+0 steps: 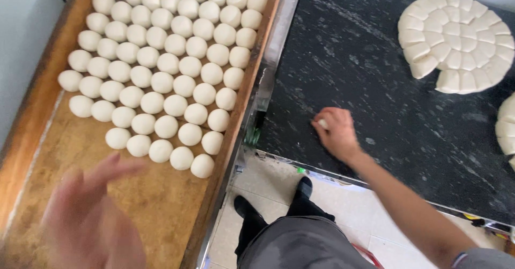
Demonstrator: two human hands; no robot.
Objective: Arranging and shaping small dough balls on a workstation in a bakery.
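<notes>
The right hand [337,134] presses a small dough piece [323,123] onto the dark desk [375,86], fingers curled over it for rolling; the left hand [91,215], blurred, hovers spread and empty above the near wooden tray [161,210]; packed dough balls [166,60] fill its far end.

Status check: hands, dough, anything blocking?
Left hand open, blurred, over wooden tray. Right hand shut on dough piece on black counter. Nothing blocking.

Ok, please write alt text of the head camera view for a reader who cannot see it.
The right hand presses a small white dough piece on a black stone counter, while the blurred left hand hovers open above a long wooden tray of round white dough balls. A scored round dough disc lies farther off.
</notes>
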